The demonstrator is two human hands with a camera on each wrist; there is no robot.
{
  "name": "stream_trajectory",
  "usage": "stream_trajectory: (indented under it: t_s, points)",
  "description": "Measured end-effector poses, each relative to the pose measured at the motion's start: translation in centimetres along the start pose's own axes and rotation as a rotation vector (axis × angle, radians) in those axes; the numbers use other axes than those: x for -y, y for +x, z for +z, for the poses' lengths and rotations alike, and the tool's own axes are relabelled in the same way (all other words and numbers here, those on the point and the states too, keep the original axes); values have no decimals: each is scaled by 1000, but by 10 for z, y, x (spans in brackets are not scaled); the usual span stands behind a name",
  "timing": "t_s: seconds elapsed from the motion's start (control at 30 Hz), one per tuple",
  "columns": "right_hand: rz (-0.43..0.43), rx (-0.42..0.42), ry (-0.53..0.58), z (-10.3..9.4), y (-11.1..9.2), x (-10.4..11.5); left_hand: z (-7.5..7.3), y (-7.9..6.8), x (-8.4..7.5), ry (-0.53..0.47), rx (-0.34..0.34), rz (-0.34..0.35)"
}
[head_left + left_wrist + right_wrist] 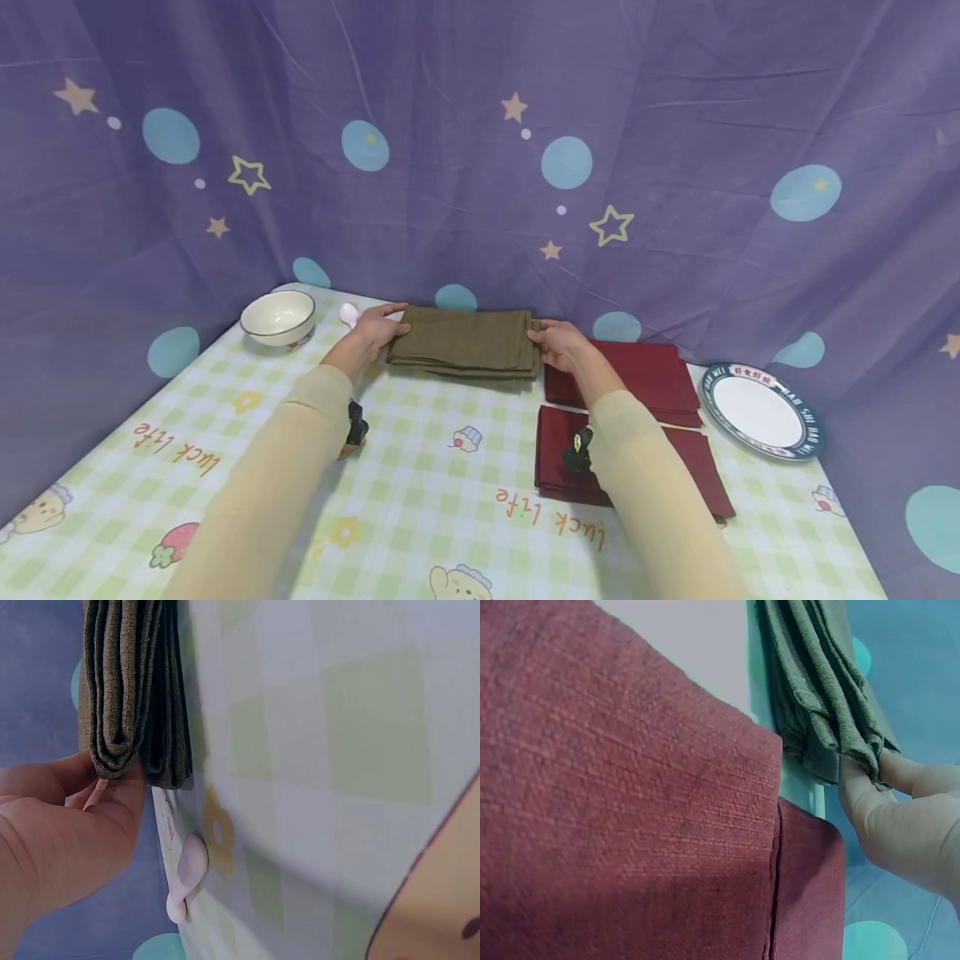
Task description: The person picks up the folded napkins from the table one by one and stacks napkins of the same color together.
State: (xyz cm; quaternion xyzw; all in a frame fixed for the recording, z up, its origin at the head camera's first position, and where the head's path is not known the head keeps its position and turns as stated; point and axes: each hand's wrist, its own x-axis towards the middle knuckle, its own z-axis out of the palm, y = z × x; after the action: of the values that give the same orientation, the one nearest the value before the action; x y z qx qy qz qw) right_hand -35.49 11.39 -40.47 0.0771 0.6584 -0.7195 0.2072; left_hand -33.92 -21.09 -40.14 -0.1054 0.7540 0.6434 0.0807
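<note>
A folded olive-brown cloth (465, 340) lies at the far side of the table, its stacked layers showing in both wrist views. My left hand (378, 330) pinches its left end between thumb and fingers; in the left wrist view, that hand (67, 817) grips the upper folds, and darker folds (169, 727) sit just beneath. At the opposite end, my right hand (558, 343) pinches the edge, thumb on top. The right wrist view shows this hand (907, 810) holding the layered end. Two folded dark red cloths (645, 375) (701, 471) lie near my right arm.
A white bowl (279, 318) stands at the back left, with a pale pink spoon (348, 314) beside my left hand. On the right lies a white plate with a dark teal rim (812, 429). Behind the checked tablecloth (405, 500) hangs a purple curtain (465, 208).
</note>
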Motion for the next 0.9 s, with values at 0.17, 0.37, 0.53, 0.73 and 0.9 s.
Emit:
stream_trajectory:
  t_s: [0.17,0.37,0.53,0.73,0.9]
  points:
    - [-3,-25,19,1,2,0,3,-2,0,18,-53,17]
    - [-3,-50,8,0,3,3,11,-2,-4,51,-134,51]
    - [-23,-75,-10,-2,20,-1,13,2,-6,55,-172,48]
    - [-78,-45,49,-28,87,-30,11,4,-3,69,-191,36]
    - [-72,-57,63,-43,124,-47,10,5,0,96,-185,36]
